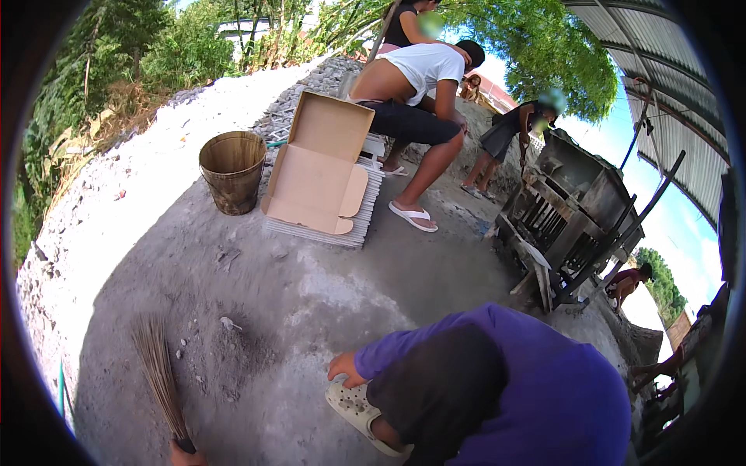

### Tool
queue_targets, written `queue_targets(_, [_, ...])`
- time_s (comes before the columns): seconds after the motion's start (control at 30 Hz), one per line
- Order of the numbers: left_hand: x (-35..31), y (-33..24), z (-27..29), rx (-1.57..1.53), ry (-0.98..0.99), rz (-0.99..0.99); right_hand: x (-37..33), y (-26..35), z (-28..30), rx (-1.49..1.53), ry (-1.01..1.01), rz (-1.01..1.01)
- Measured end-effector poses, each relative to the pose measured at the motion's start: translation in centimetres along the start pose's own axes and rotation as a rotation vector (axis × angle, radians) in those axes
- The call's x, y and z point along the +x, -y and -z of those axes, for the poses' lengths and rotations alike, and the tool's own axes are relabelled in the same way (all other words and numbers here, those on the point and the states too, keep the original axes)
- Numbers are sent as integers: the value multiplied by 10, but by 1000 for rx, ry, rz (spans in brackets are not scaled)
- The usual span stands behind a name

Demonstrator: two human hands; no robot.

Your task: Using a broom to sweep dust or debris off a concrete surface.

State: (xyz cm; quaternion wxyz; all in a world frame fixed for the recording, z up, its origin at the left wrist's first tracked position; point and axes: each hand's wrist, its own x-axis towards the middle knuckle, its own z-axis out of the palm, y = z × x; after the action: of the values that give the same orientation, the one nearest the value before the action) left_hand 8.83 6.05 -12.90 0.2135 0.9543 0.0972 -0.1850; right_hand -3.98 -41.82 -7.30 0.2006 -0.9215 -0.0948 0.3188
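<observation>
At the lower left edge, my left hand point(188, 457) is closed round the dark grip of a stick broom point(158, 371). Its thin bristles fan out upward over the dusty ground, beside a small heap of dirt point(233, 353). My right arm, in a purple sleeve point(536, 365), bends round my dark-clothed knee point(447, 388). Below it, my right hand point(347, 370) has its fingers curled against the toe of the pale clog point(353, 408) on my foot. The fingertips are partly hidden.
A worn bucket point(233, 171) stands ahead, beside an open cardboard box point(318, 163) on a stack of white slatted pieces point(359, 221). A person in a white shirt point(420, 66) sits behind it. A wooden and metal structure point(571, 210) rises at right, with other people around.
</observation>
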Motion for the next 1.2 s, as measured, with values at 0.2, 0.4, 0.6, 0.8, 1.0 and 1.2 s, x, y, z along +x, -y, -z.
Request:
queue_targets(0.2, [-21, 17, -57, -62, 224, -199, -17, -1, 2, 71, 57, -99])
queue_targets(0.4, [-64, 1, 4, 23, 155, -95, -21, 11, 12, 85, 108, -167])
queue_targets(0.6, [-51, 28, -6, 63, -158, -122, -17, 17, 14, 61, 80, -146])
queue_targets(0.8, [-25, -27, 11, 16, -256, -50, -28, 16, 12, 41, 91, -128])
queue_targets(1.0, [60, -10, -51, 282, -14, -158, -35, 40, 22, 21, 82, -24])
queue_targets(1.2, [67, 32, -51, 18, 251, -170, -36, 15, 1, 40, 82, 36])
